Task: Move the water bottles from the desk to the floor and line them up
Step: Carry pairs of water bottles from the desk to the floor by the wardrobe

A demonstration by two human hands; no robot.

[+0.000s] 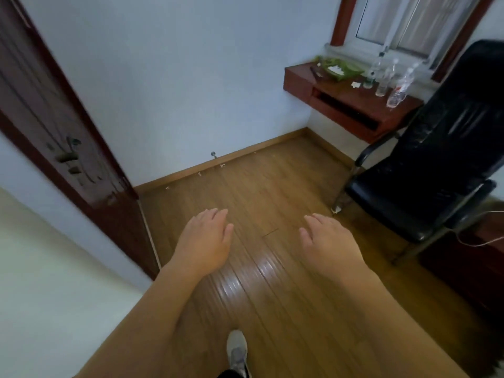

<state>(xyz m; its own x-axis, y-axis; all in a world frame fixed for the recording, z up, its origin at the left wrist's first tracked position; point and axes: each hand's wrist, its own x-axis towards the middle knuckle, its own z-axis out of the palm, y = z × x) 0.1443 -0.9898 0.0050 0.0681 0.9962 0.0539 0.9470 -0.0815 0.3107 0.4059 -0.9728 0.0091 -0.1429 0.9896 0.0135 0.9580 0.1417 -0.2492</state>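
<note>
Two bare hands reach forward over the wooden floor (272,186), palms down and holding nothing: the left hand (203,240) has its fingers loosely extended and close together, and the right hand (328,241) is likewise slack and spread, the two well apart from each other. Both hands are well apart from the desk (351,105), a reddish-brown wall-mounted shelf under the window (403,23) at the upper right. On that desk stand three clear plastic water bottles in a rough row: the farthest bottle (375,70), which has a dark cap and a greenish label, the middle bottle (386,79), and the nearest bottle (399,90), which carries a red label and stands close to the desk's front edge. No bottle is on the floor. Also on the desk, toward its left end, lies one green tray or bag (339,68) with something white in it; the blur hides what it is. One black chair (436,159) with metal legs stands just beside the desk on the right. One dark wooden door (54,132) fills the left side, and one grey shoe (236,350) shows at the bottom edge on the floor.
</note>
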